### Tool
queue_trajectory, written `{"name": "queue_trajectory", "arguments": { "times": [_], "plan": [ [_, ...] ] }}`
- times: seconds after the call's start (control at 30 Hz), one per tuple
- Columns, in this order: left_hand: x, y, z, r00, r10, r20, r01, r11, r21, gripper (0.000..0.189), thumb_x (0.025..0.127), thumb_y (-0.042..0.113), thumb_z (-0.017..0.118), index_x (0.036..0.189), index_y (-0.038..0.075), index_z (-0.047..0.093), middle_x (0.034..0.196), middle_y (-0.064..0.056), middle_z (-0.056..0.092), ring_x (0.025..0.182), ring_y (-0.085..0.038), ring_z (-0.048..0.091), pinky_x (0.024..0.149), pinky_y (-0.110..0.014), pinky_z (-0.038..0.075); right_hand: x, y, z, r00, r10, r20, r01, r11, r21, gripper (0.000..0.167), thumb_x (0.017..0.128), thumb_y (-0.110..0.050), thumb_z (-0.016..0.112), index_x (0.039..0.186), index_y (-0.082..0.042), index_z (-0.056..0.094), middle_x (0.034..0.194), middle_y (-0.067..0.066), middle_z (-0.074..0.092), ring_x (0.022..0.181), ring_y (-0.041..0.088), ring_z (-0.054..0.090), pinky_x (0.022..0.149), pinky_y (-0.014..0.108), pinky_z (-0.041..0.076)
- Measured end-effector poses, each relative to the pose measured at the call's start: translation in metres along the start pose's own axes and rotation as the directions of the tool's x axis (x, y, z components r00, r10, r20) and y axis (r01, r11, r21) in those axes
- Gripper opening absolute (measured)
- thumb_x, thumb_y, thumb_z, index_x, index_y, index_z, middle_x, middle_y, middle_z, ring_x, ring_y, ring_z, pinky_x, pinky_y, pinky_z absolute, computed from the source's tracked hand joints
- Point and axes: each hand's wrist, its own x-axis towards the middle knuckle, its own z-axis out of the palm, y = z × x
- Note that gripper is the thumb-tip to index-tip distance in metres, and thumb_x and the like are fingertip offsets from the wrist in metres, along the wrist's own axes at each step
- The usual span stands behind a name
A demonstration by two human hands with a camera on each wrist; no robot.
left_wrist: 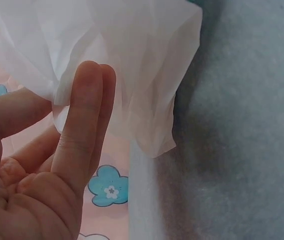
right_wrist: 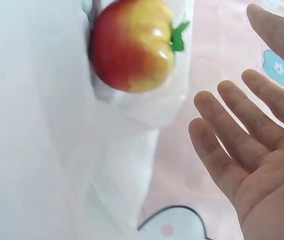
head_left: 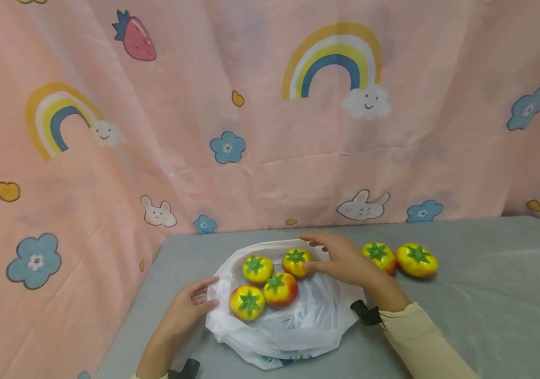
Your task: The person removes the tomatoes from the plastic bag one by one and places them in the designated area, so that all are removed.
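On my feed, left hand pinches the white plastic bag at its edge; right hand has fingers apart, nothing gripped. Bag looks limp: take the rim. Toy tomatoes probably light, stiff, slick: cup the sides. Count: one bag on the surface, four tomatoes inside, two right of it.

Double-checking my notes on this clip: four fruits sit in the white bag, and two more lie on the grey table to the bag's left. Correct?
The side is wrong: the head view shows the two loose fruits on the grey table to the white bag's right. Four fruits do sit in the bag.
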Motion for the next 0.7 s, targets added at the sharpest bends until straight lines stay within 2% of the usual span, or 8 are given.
{"name": "queue_trajectory", "arguments": {
  "times": [0.2, 0.4, 0.7],
  "plan": [
    [0.001, -0.002, 0.000, 1.000, -0.007, -0.001, 0.007, 1.000, 0.003, 0.052, 0.086, 0.014, 0.076, 0.135, 0.017, 0.062, 0.137, -0.020, 0.058, 0.110, -0.025, 0.068, 0.090, -0.042, 0.059, 0.004, 0.006, 0.012, 0.999, 0.047, 0.020, -0.048, 0.998, 0.045, 0.063, 0.087, -0.030, 0.077, 0.142, -0.011, 0.053, 0.141, 0.014, 0.058, 0.125, 0.034, 0.057, 0.102, 0.053, 0.050],
    [0.001, -0.002, 0.001, 1.000, -0.013, 0.001, 0.013, 1.000, 0.001, 0.051, 0.086, 0.014, 0.076, 0.135, 0.018, 0.062, 0.138, -0.020, 0.058, 0.110, -0.025, 0.068, 0.090, -0.042, 0.058, 0.005, 0.011, 0.018, 0.996, 0.086, 0.026, -0.087, 0.995, 0.039, 0.064, 0.086, -0.031, 0.078, 0.143, -0.014, 0.053, 0.142, 0.012, 0.057, 0.126, 0.034, 0.057, 0.102, 0.053, 0.050],
    [0.001, -0.003, 0.000, 1.000, -0.004, 0.014, 0.003, 1.000, 0.001, 0.052, 0.087, 0.014, 0.075, 0.137, 0.016, 0.060, 0.138, -0.020, 0.057, 0.108, -0.024, 0.069, 0.091, -0.043, 0.058, 0.011, 0.018, 0.026, 0.995, 0.087, 0.055, -0.088, 0.996, 0.019, 0.068, 0.084, -0.032, 0.079, 0.143, -0.011, 0.052, 0.139, 0.012, 0.059, 0.125, 0.032, 0.057, 0.106, 0.053, 0.047]
  ]
}}
